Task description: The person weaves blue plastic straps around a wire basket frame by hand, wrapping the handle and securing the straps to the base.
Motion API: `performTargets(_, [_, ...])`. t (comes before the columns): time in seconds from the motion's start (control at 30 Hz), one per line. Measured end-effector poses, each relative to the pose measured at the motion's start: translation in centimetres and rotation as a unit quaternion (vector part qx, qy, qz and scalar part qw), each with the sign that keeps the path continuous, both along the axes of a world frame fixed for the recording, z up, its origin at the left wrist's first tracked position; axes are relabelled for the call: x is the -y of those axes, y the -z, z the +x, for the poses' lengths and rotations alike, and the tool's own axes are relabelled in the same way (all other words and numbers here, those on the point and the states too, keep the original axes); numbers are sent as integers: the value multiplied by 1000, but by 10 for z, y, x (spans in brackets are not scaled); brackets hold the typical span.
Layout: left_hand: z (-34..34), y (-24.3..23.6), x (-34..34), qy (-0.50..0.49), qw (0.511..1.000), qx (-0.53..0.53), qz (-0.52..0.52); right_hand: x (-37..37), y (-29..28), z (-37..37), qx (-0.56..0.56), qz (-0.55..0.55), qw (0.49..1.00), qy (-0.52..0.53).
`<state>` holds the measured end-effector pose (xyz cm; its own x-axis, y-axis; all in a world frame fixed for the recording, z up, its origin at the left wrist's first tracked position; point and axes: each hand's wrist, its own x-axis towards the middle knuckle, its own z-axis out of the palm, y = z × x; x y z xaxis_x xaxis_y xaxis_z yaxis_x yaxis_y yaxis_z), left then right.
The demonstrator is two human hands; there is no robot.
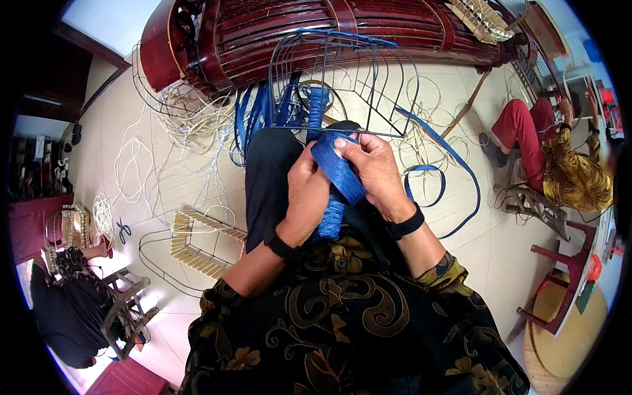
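A wide, flat blue strip (341, 172) is stretched between my hands above my lap. My right hand (376, 172) pinches its upper part, the thumb pressed flat on it. My left hand (307, 187) is closed around the strip's left side, its fingertips hidden behind it. Between my knees stands a black wire frame (368, 85) with curved bars. A band closely wrapped in blue (319, 108) rises within it, and another blue-wrapped part (330, 220) shows below my hands. From the right of the frame a long blue strip (471, 178) curves down to the floor.
A dark red slatted bench (283, 43) spans the far side. Tangled pale cord (191, 118) and loose blue strips (253, 118) lie on the floor, with a partly wrapped frame (197, 247) and scissors (123, 232) at left. People sit on low stools left and right (573, 171).
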<state>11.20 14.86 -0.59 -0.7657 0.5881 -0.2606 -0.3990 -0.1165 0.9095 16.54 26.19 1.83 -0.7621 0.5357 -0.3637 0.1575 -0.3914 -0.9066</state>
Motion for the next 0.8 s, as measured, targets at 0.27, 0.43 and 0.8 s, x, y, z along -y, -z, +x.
performTargets(0.27, [-67,-8,12,161,970,127,130,5,-7,-14,63,22,998,5])
performTargets(0.43, [-98,-2,12,289,941,118,132,5,-4,-20,76,6,997,-3])
performTargets(0.8, [-117,13,7,382,915,18,127,1,-18,-25,109,19,992,-53])
